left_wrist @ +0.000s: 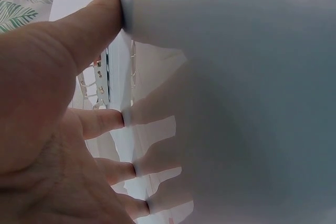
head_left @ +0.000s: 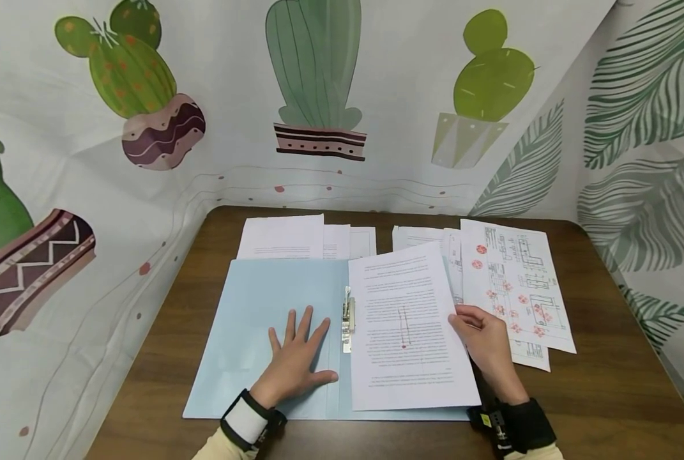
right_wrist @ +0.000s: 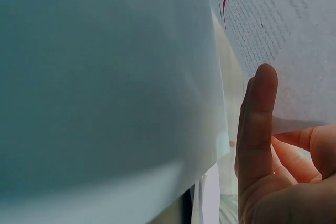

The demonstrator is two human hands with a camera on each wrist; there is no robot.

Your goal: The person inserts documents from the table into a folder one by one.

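A light blue folder (head_left: 261,300) lies spread wide on the table, with a metal ring clip (head_left: 348,319) along its spine. My left hand (head_left: 293,367) rests flat on the folder's left cover, fingers spread, the thumb near the spine. In the left wrist view, that hand's fingertips touch the glossy cover. Over the right cover lies a printed white sheet (head_left: 399,364) with red marks in its middle. My right hand (head_left: 485,338) pinches this sheet's right edge between thumb and fingers. The right wrist view shows the sheet's edge raised above the cover (right_wrist: 110,87).
Behind the folder's left half are several white papers (head_left: 281,233), partly covered by it. To the right, overlapping drawing sheets (head_left: 514,275) with red stamp-like marks lie on the brown wooden table (head_left: 606,383). A cactus-print cloth (head_left: 227,128) hangs behind the table.
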